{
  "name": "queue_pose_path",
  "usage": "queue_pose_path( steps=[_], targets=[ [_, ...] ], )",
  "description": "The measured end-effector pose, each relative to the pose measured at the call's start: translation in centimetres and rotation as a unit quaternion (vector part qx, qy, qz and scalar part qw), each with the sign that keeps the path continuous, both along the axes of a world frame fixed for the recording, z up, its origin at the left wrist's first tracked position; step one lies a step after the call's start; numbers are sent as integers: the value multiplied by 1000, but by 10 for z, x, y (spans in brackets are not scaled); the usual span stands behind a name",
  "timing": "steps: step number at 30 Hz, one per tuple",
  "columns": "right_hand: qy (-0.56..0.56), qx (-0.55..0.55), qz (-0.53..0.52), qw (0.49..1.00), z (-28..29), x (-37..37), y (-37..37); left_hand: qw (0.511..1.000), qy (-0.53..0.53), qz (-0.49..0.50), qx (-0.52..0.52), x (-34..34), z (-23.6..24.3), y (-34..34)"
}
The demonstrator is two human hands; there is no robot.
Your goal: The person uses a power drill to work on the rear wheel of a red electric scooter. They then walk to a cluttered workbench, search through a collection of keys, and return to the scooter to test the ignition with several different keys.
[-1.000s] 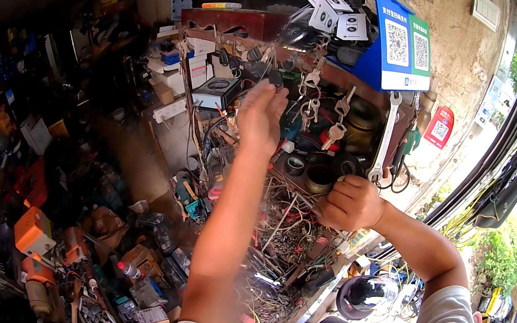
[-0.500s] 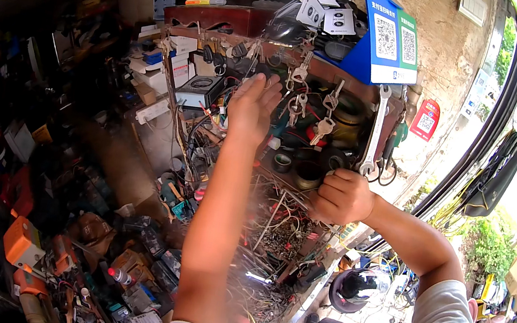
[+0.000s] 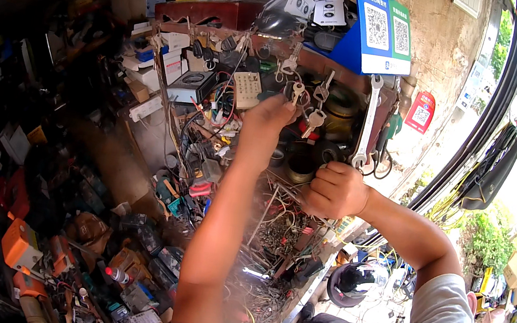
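Observation:
My left hand [image 3: 270,118] is at the hanging keys, its fingertips closed at the lower end of a brass-coloured key [image 3: 296,93]. Some of its fingers are hidden behind the back of the hand. To its right, another bunch of silver keys [image 3: 314,122] hangs by a chain. My right hand [image 3: 336,191] is closed in a fist at the bench edge, just below a long steel wrench [image 3: 368,121] that hangs upright. What the fist holds, if anything, cannot be seen. A dark round cup [image 3: 301,166] stands beside its knuckles.
A blue folded sign [image 3: 374,32] stands on the shelf above. A beige calculator-like keypad [image 3: 247,90] and a grey box [image 3: 191,86] lie left of the keys. Tangled wires and small metal parts [image 3: 288,232] cover the bench. A black helmet-like object [image 3: 350,285] lies lower right.
My left hand has moved right and down to the hanging keys, uncovering the beige keypad. The right fist stays by the wrench. The view has shifted slightly.

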State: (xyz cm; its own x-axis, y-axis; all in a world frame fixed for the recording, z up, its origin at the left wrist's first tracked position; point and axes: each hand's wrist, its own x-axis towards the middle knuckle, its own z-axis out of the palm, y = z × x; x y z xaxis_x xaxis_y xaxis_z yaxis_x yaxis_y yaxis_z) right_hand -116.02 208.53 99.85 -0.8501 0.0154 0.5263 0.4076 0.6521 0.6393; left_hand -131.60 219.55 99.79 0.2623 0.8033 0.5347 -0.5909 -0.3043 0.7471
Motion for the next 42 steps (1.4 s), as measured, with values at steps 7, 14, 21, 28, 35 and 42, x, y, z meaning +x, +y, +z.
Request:
queue_pose_path(
  steps=[7, 14, 21, 28, 35, 42],
  targets=[
    [3, 6, -5, 1000, 9, -8, -6, 995, 3, 86, 49, -13, 47, 4],
    [0, 9, -19, 1000, 7, -9, -5, 993, -23, 103, 44, 6, 49, -4],
    [4, 11, -16, 1000, 7, -11, -4, 992, -125, -10, -8, 16, 38, 1],
    [-2, 13, -25, 1000, 7, -10, -4, 991, -129, -23, -28, 22, 36, -2],
    [-4, 8, -21, 1000, 8, -13, -3, 991, -133, -24, -8, 21, 34, -5],
    [-5, 8, -22, 1000, 8, -9, -6, 768, 133, 570, 261, -40, 71, 20]
  ],
)
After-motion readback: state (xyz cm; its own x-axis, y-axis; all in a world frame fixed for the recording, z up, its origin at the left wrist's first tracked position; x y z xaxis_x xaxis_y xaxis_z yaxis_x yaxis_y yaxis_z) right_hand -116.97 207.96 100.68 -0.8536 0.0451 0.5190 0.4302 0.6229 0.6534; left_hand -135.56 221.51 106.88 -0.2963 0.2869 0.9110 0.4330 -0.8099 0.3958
